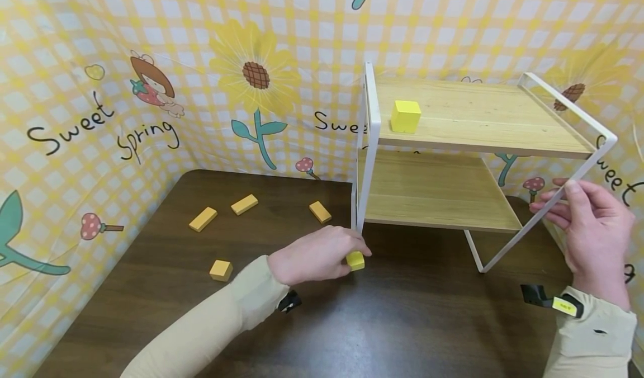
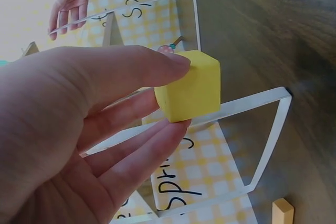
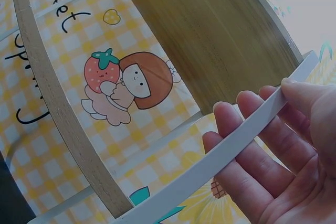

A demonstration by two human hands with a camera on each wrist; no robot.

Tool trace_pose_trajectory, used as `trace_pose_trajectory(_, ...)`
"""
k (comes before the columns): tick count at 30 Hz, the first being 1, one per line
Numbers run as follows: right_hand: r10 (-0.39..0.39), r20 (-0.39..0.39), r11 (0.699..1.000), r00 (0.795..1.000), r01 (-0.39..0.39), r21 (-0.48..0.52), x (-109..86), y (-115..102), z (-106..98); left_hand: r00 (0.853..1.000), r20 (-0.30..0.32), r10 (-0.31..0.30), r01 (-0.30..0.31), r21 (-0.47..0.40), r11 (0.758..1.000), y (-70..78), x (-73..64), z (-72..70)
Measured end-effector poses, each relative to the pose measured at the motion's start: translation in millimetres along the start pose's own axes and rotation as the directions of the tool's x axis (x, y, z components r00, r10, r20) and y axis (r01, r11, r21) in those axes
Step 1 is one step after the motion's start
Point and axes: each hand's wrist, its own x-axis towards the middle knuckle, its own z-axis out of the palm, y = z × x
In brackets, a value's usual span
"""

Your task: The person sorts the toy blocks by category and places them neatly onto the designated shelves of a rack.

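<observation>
My left hand [image 1: 322, 253] pinches a yellow cube [image 2: 191, 87] between thumb and fingers, low over the table beside the left leg of a two-tier shelf. The shelf has light wood boards [image 1: 473, 115] and a white metal frame [image 1: 371, 143]. Around the frame's front right upright, my right hand [image 1: 598, 227] has its thumb in front and its fingers behind. In the right wrist view those fingers [image 3: 273, 129] cross under the white bar. A second yellow cube [image 1: 405, 116] sits at the left end of the top board.
Several small orange-tan blocks lie on the dark wood table [image 1: 151, 322] to the left: a squarish block [image 1: 221, 270], a flat block [image 1: 203, 220], another flat block [image 1: 244, 204] and one [image 1: 320, 212] near the shelf's left side. A yellow checked cloth [image 1: 302, 42] hangs behind.
</observation>
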Motion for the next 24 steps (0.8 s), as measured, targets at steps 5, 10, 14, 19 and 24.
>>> trace_pose_trajectory(5,-0.004,-0.002,1.000,1.000,0.004,0.014,-0.5,0,0,1.000,-0.014,0.013,-0.013,0.007,1.000,3.2,2.8,-6.8)
trace_pose_trajectory(10,-0.016,0.008,1.000,1.000,0.016,0.027,-0.5,0,2,1.000,-0.013,0.006,-0.005,0.019,1.000,7.3,4.3,-18.0)
trace_pose_trajectory(14,-0.016,0.010,1.000,1.000,0.016,0.018,-0.6,-1,1,1.000,-0.024,0.014,-0.013,0.027,1.000,10.7,5.9,-28.1)
trace_pose_trajectory(19,-0.007,0.006,1.000,1.000,0.007,-0.013,-1.4,-1,0,0.998,-0.048,0.037,-0.036,0.024,0.999,17.6,8.2,-42.1)
trace_pose_trajectory(24,-0.009,0.008,1.000,1.000,0.010,-0.019,-1.8,-1,0,0.996,-0.067,0.062,-0.060,0.035,0.998,25.4,11.0,-55.5)
